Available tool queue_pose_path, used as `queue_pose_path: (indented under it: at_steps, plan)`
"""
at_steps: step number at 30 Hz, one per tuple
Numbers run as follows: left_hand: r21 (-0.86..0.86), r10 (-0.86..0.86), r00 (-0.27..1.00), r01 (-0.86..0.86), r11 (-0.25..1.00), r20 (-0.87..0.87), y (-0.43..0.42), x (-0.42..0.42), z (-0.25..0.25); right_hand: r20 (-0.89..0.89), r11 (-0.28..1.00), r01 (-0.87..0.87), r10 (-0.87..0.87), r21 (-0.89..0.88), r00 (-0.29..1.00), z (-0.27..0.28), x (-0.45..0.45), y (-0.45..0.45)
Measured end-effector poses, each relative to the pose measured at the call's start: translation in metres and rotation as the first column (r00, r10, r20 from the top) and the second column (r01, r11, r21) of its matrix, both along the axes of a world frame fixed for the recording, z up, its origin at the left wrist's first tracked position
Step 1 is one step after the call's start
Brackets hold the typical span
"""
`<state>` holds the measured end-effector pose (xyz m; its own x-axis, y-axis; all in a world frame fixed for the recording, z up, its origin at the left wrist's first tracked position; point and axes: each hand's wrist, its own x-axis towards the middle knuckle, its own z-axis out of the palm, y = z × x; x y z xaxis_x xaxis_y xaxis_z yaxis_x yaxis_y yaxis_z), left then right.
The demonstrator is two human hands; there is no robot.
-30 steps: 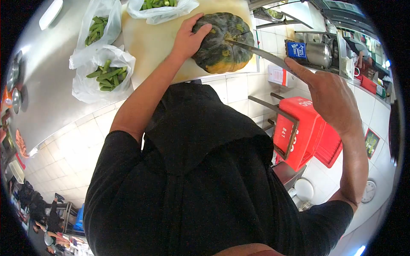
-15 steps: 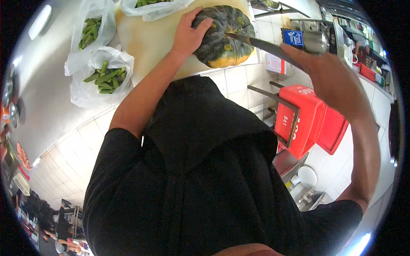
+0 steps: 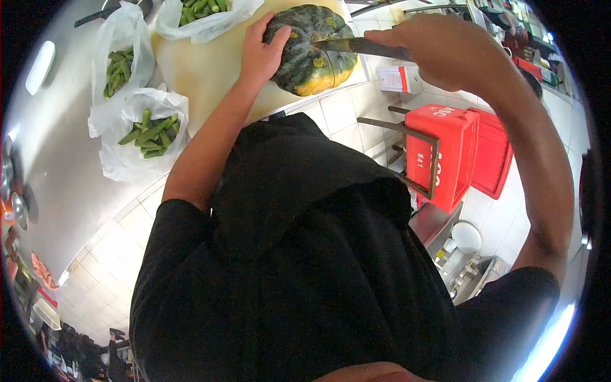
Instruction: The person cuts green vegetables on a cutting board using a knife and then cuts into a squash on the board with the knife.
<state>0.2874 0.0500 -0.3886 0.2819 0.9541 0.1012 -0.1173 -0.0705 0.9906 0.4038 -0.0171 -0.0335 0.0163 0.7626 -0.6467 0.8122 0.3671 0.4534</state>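
A dark green pumpkin (image 3: 312, 54) with an orange patch rests on a pale cutting board (image 3: 203, 67). My left hand (image 3: 261, 54) lies on the pumpkin's left side, thumb and fingers spread. The handle of a large knife (image 3: 363, 46) is gripped in my right hand (image 3: 439, 51), to the right of the pumpkin. The blade's tip end meets the pumpkin near its centre; how deep it sits cannot be seen. Cut green vegetables (image 3: 153, 135) fill an open plastic bag (image 3: 111, 149), and two more such bags stand at the board's left and far edges.
The steel table (image 3: 60, 172) carries a white dish (image 3: 40, 67) and metal bowls at the far left. Red crates (image 3: 439, 153) stand on a rack at the right, below a white box (image 3: 398, 79). Other people show at the lower left and upper right.
My right hand and the knife handle have risen towards the top of the view, so the knife lies flatter. The whole scene has shifted left. My left hand stays on the pumpkin.
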Motion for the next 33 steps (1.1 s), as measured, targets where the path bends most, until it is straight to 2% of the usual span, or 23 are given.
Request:
queue_pose_path:
  at_steps: [4,5,6,9,12,13,14,18,19,21,22,23,24,25,28,29,32,33]
  plan:
    - [-0.065,-0.062,0.998,0.061,0.996,-0.014,0.002,-0.002,0.003,0.034,0.996,0.009,-0.006,-0.094,0.999,-0.017,-0.020,0.004]
    - [-0.086,-0.078,0.997,0.076,0.993,-0.025,0.002,-0.004,0.008,0.027,0.998,0.031,-0.029,-0.056,0.999,-0.035,-0.015,-0.006]
    - [-0.029,-0.070,0.997,0.069,0.997,-0.024,0.001,-0.005,0.009,0.017,0.999,0.045,-0.044,-0.020,0.999,-0.049,-0.013,-0.011]
    - [0.132,0.005,0.996,0.006,0.991,-0.084,0.004,-0.006,-0.004,-0.041,0.999,-0.027,0.029,0.044,0.999,-0.042,-0.013,-0.015]
    - [0.055,-0.020,0.997,0.024,0.998,-0.069,-0.002,-0.011,0.008,-0.112,0.995,-0.062,0.071,0.083,0.991,-0.036,-0.015,-0.020]
    - [-0.027,-0.063,0.998,0.062,0.998,-0.032,-0.009,-0.017,0.018,-0.134,0.995,-0.064,0.074,0.079,0.988,-0.031,-0.020,-0.018]
    - [0.004,-0.063,0.997,0.063,0.998,-0.048,-0.013,-0.018,0.015,-0.160,0.995,-0.069,0.080,0.074,0.984,-0.026,-0.026,-0.016]
    - [0.052,-0.093,0.991,0.098,0.994,-0.092,-0.044,-0.019,0.007,-0.095,0.993,-0.109,0.105,-0.040,0.990,-0.007,-0.026,-0.013]
    - [0.071,-0.107,0.991,0.113,0.991,-0.085,-0.049,-0.018,0.006,-0.125,0.987,-0.157,0.150,-0.045,0.981,-0.006,-0.020,-0.009]
    - [0.101,-0.126,0.988,0.135,0.986,-0.088,-0.052,-0.014,0.004,-0.055,0.976,-0.191,0.186,-0.106,0.981,-0.005,-0.014,0.000]
    - [0.194,-0.089,0.988,0.113,0.975,-0.126,-0.045,-0.015,0.008,-0.021,0.969,-0.209,0.208,-0.133,0.978,-0.005,-0.012,0.003]
    - [0.281,-0.049,0.986,0.094,0.955,-0.162,-0.038,-0.019,0.014,-0.044,0.961,-0.274,0.273,-0.028,0.961,-0.005,-0.007,0.001]
    - [0.369,-0.001,0.981,0.074,0.927,-0.194,-0.031,-0.023,0.021,-0.041,0.958,-0.288,0.287,-0.012,0.957,-0.006,-0.006,0.001]
    - [0.353,-0.012,0.983,0.077,0.932,-0.183,-0.022,-0.024,0.027,-0.035,0.952,-0.307,0.307,0.007,0.951,-0.008,-0.007,0.003]
    - [0.422,-0.143,0.952,0.251,0.871,-0.271,0.009,-0.020,0.050,-0.020,0.952,-0.307,0.307,0.017,0.951,-0.016,0.000,0.009]
    - [0.496,-0.068,0.903,0.294,0.817,-0.423,0.019,-0.013,0.049,-0.014,0.954,-0.301,0.301,0.016,0.954,-0.020,0.001,0.012]
    - [0.576,0.030,0.854,0.324,0.750,-0.520,0.041,-0.004,0.045,-0.093,0.939,-0.325,0.336,0.114,0.937,-0.021,0.000,0.009]
    - [0.556,0.007,0.855,0.331,0.763,-0.519,0.039,-0.004,0.043,-0.074,0.948,-0.310,0.315,0.077,0.946,-0.020,-0.001,0.008]
